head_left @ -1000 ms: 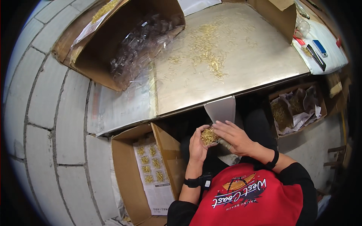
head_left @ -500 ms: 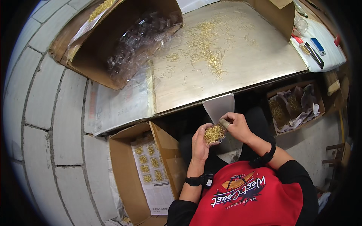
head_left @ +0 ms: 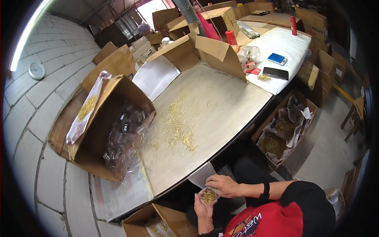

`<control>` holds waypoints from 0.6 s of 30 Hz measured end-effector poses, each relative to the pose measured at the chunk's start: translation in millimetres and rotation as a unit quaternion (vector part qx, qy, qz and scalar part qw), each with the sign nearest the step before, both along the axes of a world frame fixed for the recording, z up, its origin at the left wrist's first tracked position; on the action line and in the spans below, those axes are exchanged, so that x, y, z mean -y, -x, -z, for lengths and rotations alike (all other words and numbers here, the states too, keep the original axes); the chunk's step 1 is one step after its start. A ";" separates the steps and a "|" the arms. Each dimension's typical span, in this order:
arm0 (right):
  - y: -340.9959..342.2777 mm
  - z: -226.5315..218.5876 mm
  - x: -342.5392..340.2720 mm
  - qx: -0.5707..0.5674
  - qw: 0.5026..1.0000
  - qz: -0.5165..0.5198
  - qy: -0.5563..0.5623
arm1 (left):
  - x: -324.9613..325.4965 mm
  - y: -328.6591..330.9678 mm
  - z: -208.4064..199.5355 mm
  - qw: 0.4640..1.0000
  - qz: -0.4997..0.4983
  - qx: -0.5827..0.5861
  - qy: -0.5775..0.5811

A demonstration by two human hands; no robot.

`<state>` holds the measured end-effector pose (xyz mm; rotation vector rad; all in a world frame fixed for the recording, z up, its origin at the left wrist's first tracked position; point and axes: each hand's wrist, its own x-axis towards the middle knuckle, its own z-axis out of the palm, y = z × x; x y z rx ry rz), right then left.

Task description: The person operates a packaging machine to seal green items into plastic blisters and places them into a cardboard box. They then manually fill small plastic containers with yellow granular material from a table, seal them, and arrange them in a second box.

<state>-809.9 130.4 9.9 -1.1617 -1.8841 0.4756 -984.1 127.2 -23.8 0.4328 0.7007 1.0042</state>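
Over my lap, a small clear plastic box [head_left: 209, 196] full of thin gold-coloured hooks rests in my left hand [head_left: 201, 208], whose fingers wrap its side. My right hand [head_left: 223, 185] bends over the box's far right edge, fingertips curled against it; part of the rim is hidden under them. Just beyond, loose gold hooks [head_left: 178, 124] lie scattered across the pale tabletop [head_left: 229, 114]. A tipped cardboard box [head_left: 92, 146] at the left holds a heap of empty clear plastic boxes [head_left: 125, 132].
Below the table's front edge, an open carton [head_left: 134, 226] contains filled boxes. A paper-lined carton [head_left: 290, 156] with more hooks stands at the right. A black phone [head_left: 275, 73] and a blue-topped device [head_left: 277, 59] lie on the white covering. Cartons crowd the back.
The view has swung up and to the right, bringing the room's back into sight. The filled box stays in my left hand; my right hand now bends over its far edge.
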 end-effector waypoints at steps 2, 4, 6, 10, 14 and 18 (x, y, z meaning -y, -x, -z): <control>-1.9 6.0 4.6 -0.087 0.996 0.009 0.025 | 0.3 -5.3 -5.2 1.000 -0.016 -0.007 0.001; -2.5 12.9 8.1 -0.092 0.993 -0.006 0.069 | 0.2 -3.5 -3.1 1.000 -0.008 -0.013 -0.002; -1.3 13.1 10.2 -0.084 0.992 -0.022 0.087 | -0.2 -4.0 -1.2 0.999 -0.011 -0.034 -0.017; -3.8 14.2 11.8 -0.076 0.994 -0.021 0.080 | 2.2 -12.2 -10.0 0.997 -0.018 -0.061 -0.041; -4.6 0.8 17.6 -0.004 0.999 -0.039 0.012 | 3.9 -5.9 1.2 0.998 -0.044 -0.026 -0.034; 10.5 -1.4 28.1 0.140 0.987 -0.073 -0.035 | 2.2 0.0 8.2 0.994 -0.104 0.008 -0.035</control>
